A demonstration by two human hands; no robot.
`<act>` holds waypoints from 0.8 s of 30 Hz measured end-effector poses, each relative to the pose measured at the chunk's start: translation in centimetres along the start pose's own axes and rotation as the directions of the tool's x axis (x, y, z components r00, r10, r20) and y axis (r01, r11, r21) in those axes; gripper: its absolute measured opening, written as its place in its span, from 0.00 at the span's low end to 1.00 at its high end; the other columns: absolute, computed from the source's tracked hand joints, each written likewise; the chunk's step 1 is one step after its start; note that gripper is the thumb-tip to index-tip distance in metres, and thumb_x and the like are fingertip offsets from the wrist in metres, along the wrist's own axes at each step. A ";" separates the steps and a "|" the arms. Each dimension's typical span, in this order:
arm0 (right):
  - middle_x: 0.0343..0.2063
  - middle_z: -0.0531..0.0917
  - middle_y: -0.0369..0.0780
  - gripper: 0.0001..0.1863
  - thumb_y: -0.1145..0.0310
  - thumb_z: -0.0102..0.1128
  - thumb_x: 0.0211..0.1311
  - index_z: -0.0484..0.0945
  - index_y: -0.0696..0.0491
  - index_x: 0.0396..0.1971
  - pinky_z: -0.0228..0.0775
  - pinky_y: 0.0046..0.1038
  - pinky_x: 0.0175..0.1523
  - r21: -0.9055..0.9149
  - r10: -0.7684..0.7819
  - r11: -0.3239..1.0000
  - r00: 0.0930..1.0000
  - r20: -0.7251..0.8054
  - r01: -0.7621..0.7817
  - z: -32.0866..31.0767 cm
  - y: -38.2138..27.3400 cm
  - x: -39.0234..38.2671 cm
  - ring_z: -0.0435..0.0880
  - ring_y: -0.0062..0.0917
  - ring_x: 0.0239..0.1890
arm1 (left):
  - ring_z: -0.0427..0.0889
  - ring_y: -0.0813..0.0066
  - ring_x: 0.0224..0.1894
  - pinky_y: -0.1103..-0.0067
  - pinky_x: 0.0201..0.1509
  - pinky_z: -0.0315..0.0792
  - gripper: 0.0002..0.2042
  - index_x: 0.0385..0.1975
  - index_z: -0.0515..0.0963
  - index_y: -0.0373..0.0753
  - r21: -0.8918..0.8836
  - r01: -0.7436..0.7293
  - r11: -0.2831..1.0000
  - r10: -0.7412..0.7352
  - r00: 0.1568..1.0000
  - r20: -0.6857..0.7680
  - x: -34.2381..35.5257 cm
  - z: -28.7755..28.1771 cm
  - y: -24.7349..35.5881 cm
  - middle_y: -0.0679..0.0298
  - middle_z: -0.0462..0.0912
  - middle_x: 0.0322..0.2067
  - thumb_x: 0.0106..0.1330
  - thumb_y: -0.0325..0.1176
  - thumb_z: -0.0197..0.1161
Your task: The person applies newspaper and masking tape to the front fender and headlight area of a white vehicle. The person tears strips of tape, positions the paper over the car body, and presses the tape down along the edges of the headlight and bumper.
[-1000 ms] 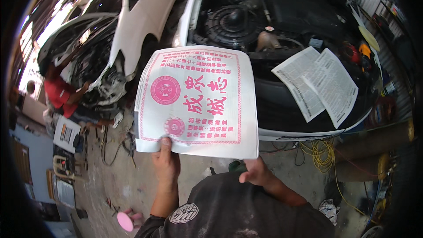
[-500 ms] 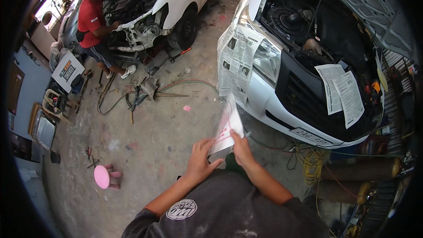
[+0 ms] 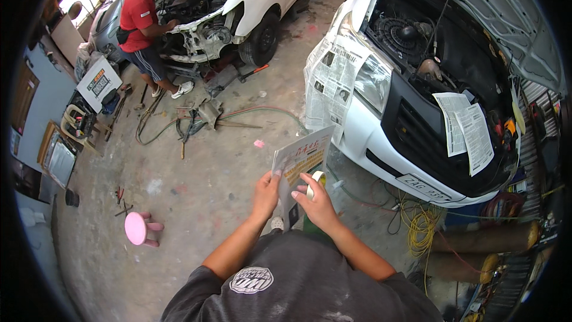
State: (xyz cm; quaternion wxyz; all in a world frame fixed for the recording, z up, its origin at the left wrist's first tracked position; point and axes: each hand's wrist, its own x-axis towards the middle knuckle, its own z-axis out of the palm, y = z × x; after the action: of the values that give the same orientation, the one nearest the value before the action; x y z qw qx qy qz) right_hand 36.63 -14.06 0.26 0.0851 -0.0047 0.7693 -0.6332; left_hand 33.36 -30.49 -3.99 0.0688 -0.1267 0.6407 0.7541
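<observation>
A folded greyish-white newspaper (image 3: 302, 155), near ctr, carried red brush-style script up top w/ a yellow-orange block of chars below; smaller lines too blurred to read. Nearest, a charcoal short-sleeved shirt (image 3: 345, 283) bore a rounded white emblem (image 3: 251, 280) w/ bold lettering. On the right, a white car (image 3: 360, 143) had a white rectangular plate (image 3: 424, 188) w/ dark letters & nos. Newsprint sheets (image 3: 335, 80) over its left front corner showed a dark headline, text cols & pics; two loose white printed sheets (image 3: 475, 134) on its black front had dense small type, illegible. Far left, a white rectangular board (image 3: 99, 85) had orange, green & black lettering.
</observation>
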 end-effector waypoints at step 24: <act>0.61 0.73 0.48 0.32 0.69 0.63 0.66 0.65 0.59 0.68 0.72 0.31 0.59 -0.364 -0.303 0.908 0.923 -0.235 0.206 -1.3 -0.6 0.1 0.81 0.31 0.55 | 0.84 0.63 0.37 0.69 0.41 0.75 0.14 0.43 0.83 0.33 0.659 -0.371 0.654 0.249 0.928 0.276 -2.7 0.1 6.2 0.50 0.84 0.36 0.73 0.38 0.59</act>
State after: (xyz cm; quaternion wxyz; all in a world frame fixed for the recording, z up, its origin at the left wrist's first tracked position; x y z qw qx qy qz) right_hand 36.25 -12.90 1.04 -0.1133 -0.0288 0.8615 -0.4941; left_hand 34.23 -31.26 2.67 0.0329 0.0819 0.8824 0.4622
